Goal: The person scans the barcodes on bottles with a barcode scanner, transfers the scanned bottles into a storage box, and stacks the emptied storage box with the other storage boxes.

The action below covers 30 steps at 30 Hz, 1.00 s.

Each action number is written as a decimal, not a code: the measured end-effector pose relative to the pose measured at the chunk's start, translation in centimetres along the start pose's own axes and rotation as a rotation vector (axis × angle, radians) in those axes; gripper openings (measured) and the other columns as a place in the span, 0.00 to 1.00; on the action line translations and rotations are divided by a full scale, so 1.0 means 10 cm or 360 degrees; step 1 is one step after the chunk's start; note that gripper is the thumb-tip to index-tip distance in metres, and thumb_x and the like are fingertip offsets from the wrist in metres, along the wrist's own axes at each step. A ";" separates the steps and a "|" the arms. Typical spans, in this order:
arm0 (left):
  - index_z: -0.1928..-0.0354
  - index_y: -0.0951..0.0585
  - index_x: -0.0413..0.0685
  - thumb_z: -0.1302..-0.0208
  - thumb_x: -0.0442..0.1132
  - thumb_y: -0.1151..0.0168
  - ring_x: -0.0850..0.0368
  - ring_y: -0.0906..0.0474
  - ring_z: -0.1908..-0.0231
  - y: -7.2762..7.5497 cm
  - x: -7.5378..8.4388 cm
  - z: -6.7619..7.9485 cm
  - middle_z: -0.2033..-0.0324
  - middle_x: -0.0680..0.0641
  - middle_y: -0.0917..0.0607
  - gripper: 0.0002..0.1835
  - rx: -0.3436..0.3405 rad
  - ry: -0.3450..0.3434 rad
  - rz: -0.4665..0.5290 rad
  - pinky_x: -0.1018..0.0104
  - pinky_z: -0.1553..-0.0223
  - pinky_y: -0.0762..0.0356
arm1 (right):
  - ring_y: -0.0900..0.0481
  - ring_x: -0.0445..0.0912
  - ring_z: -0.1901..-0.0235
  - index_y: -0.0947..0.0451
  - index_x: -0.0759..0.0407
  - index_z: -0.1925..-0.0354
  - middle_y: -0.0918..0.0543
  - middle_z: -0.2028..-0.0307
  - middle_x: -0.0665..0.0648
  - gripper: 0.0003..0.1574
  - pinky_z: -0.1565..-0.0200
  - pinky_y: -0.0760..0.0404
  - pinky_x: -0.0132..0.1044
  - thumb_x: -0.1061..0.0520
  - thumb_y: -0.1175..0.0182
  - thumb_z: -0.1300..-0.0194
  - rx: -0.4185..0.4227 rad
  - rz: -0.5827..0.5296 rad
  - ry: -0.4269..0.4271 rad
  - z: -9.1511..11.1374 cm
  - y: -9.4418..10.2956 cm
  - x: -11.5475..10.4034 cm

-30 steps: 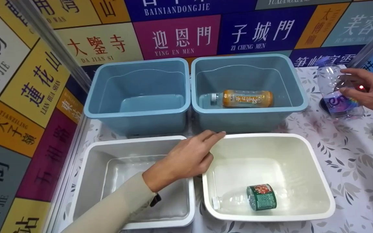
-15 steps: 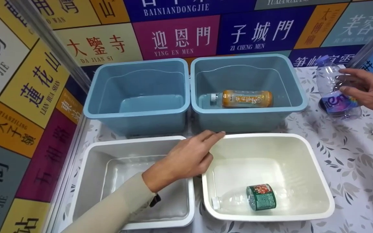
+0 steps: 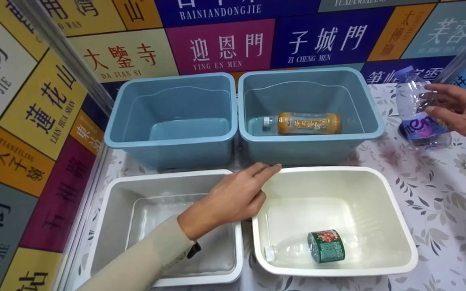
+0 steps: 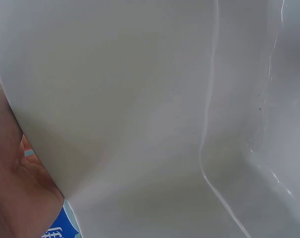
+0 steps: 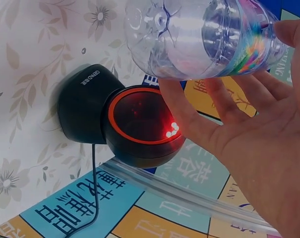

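At the far right of the head view, my right hand [image 3: 461, 111] holds a clear plastic bottle [image 3: 413, 97] between thumb and fingers. The bottle has a purple cap and a colourful purple label, and it leans slightly. In the right wrist view, the bottle [image 5: 189, 37] is beside a black scanner [image 5: 145, 124] with an orange ring and lit red lights. My left hand [image 3: 233, 198] rests near the back left corner of the cream bin [image 3: 405, 226], its index finger extended on the rim. The left wrist view has that hand [image 4: 21, 183] beside a pale bin wall [image 4: 130, 109].
A bottle with a green label [image 3: 327, 246] lies in the cream bin. In the right blue bin [image 3: 310, 151] lies an orange-labelled bottle [image 3: 309, 123]. A left blue bin [image 3: 176, 155] and a grey-white bin [image 3: 113, 226] stand alongside. Printed panels [image 3: 221, 48] wall the table.
In my right hand the bottle has turned slightly, bringing more of the label's lettering round. The red glint by that hand in the head view is gone. My left hand stays put.
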<state>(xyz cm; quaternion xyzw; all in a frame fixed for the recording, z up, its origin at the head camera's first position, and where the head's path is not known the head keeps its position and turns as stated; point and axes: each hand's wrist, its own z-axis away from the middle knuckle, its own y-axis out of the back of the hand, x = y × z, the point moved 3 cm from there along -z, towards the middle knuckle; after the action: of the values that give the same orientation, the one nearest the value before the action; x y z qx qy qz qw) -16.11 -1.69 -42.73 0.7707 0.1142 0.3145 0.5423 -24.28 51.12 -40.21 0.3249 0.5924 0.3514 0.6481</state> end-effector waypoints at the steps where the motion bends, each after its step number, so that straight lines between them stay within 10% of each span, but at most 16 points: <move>1: 0.20 0.29 0.49 0.30 0.32 0.46 0.53 0.12 0.49 0.00 0.00 0.00 0.37 0.45 0.16 0.35 -0.0002 0.0002 0.0001 0.57 0.61 0.12 | 0.28 0.75 0.32 0.57 0.54 0.11 0.39 0.22 0.82 0.45 0.44 0.12 0.40 0.44 0.54 0.13 0.0015 -0.0009 0.0012 0.01 0.00 -0.02; 4: 0.20 0.29 0.48 0.30 0.32 0.46 0.53 0.12 0.50 0.00 0.00 0.00 0.37 0.45 0.16 0.35 -0.0004 0.0003 0.0004 0.57 0.61 0.12 | 0.34 0.83 0.31 0.57 0.52 0.11 0.39 0.21 0.81 0.46 0.25 0.29 0.58 0.43 0.52 0.14 0.0055 -0.0002 0.0024 0.03 0.01 -0.08; 11: 0.20 0.29 0.49 0.30 0.32 0.47 0.54 0.12 0.50 0.00 0.00 0.01 0.37 0.45 0.16 0.35 0.0000 0.0014 0.0017 0.57 0.61 0.13 | 0.33 0.84 0.34 0.58 0.50 0.11 0.41 0.21 0.81 0.48 0.37 0.35 0.79 0.43 0.49 0.15 0.0006 0.0004 0.0048 0.06 0.02 -0.23; 18: 0.20 0.29 0.49 0.29 0.32 0.46 0.53 0.12 0.49 0.00 0.00 0.01 0.36 0.45 0.16 0.35 -0.0009 0.0022 0.0021 0.57 0.61 0.12 | 0.29 0.81 0.37 0.53 0.46 0.11 0.38 0.21 0.79 0.51 0.41 0.23 0.63 0.45 0.40 0.19 0.0013 0.0069 0.0057 0.09 0.05 -0.38; 30: 0.20 0.29 0.49 0.29 0.33 0.46 0.54 0.12 0.49 0.01 0.02 0.01 0.35 0.45 0.16 0.34 -0.0020 0.0029 0.0013 0.57 0.62 0.13 | 0.36 0.85 0.30 0.51 0.40 0.12 0.46 0.15 0.70 0.48 0.36 0.38 0.80 0.46 0.40 0.18 0.0029 0.0009 0.0138 0.16 0.03 -0.62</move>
<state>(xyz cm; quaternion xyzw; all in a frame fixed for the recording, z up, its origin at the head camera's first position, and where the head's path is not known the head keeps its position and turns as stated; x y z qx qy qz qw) -15.97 -1.69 -42.54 0.7648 0.1140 0.3243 0.5449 -23.06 46.07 -36.52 0.3168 0.6223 0.3615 0.6178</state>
